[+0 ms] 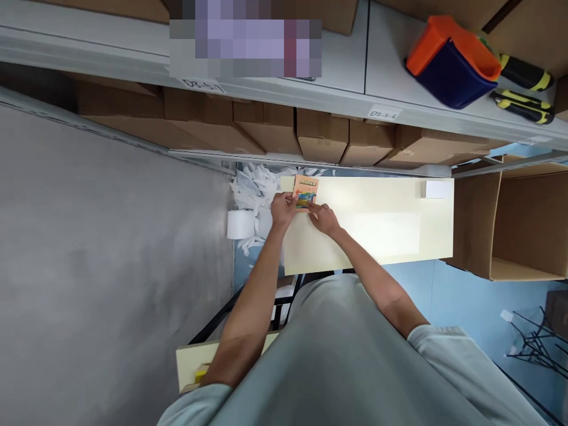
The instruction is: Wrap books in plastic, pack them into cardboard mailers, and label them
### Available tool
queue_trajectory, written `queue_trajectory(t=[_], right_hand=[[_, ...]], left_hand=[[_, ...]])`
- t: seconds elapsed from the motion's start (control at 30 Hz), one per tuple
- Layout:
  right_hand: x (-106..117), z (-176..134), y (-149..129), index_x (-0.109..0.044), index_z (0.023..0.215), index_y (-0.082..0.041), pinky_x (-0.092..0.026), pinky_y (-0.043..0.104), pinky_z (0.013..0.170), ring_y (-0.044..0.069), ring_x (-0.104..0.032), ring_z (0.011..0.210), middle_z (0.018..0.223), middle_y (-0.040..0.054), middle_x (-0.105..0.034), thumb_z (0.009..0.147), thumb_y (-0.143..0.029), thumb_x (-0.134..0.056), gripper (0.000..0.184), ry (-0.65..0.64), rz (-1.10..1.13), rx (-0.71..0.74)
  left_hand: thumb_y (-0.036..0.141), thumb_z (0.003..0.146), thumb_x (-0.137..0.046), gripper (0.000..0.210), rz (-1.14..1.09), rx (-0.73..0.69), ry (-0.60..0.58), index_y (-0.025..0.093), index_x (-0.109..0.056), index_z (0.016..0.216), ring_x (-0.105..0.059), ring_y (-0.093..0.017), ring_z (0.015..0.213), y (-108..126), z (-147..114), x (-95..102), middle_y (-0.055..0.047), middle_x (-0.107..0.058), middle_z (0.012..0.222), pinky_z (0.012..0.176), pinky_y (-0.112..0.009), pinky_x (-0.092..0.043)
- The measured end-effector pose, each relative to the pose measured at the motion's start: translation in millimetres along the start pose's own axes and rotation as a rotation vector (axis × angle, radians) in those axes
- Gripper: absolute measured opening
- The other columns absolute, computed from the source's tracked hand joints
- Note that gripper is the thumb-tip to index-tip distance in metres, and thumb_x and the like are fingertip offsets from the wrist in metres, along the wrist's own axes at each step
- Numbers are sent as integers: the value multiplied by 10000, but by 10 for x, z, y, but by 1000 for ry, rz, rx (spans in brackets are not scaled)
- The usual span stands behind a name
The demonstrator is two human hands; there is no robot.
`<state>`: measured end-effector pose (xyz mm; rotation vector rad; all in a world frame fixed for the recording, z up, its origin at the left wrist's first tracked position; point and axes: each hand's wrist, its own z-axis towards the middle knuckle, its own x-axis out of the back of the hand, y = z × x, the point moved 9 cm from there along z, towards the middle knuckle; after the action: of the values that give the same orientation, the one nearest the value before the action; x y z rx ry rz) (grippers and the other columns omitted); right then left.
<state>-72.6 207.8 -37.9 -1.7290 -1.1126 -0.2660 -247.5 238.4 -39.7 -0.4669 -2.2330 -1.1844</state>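
- Packet (306,187) was at the left end of the table (368,195): left hand (284,209) pinched its edge, right hand (325,219) touched its lower corner, grip impossible to tell!
- Handling seemed the step; next move likely called for steady control.
- White strips (254,188) crowded just left; shelf (386,71) jutted across beyond.

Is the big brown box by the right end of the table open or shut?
Open. We can see right into the cardboard box, to its brown inside walls.

Room over table (364,204); shelf (339,68) seemingly beyond
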Motion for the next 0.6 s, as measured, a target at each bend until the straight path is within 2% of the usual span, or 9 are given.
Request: queue_trajectory(t=[0.1,0.2,0.3,0.4,0.5,0.6], right_hand=[[253,-86,324,-704,1438,-207,-604,439,1033,267,-712,1112,1309,115,-805,1067,-344,-629,402,143,214,-122],[516,-376,747,-698,1409,-196,-631,388,947,231,-746,1014,1350,135,-785,1028,-409,-680,436,288,446,-199],[706,-819,1231,-729,1308,-229,-640,338,839,199,-743,927,1281,89,-803,985,-400,-694,368,341,608,-221],[886,-1384,1828,-758,1176,-214,-626,314,774,188,-724,870,1137,72,-810,926,-407,-713,320,379,649,-301],[1076,-1962,2393,-757,1101,-199,-611,304,743,184,-707,838,1014,57,-796,894,-456,-724,331,397,665,-361],[1297,-2454,2893,-748,1083,-192,-609,313,747,188,-695,828,975,55,-780,883,-466,-718,340,457,638,-428]], left_hand=[[344,955,-645,207,-65,-115,33,194,-737,1065,-705,-197,874,249,-283,6,-83,-767,1107,893,-319,-577],[457,970,-646,302,-174,-108,-26,201,-732,1105,-714,-195,868,394,-708,-232,-75,-786,1078,818,-309,-589],[584,946,-664,418,-284,-70,-170,208,-738,1113,-723,-202,860,497,-1192,-723,-66,-797,1014,755,-300,-591],[667,903,-687,500,-338,-29,-288,211,-743,1099,-723,-214,830,559,-1643,-1314,-70,-795,967,716,-311,-584],[696,886,-687,514,-321,-9,-390,212,-738,1055,-729,-225,817,628,-2026,-1956,-80,-797,970,705,-325,-576],[653,936,-651,442,-223,-39,-457,223,-721,1008,-739,-234,830,772,-2334,-2549,-78,-806,983,742,-338,-575]])
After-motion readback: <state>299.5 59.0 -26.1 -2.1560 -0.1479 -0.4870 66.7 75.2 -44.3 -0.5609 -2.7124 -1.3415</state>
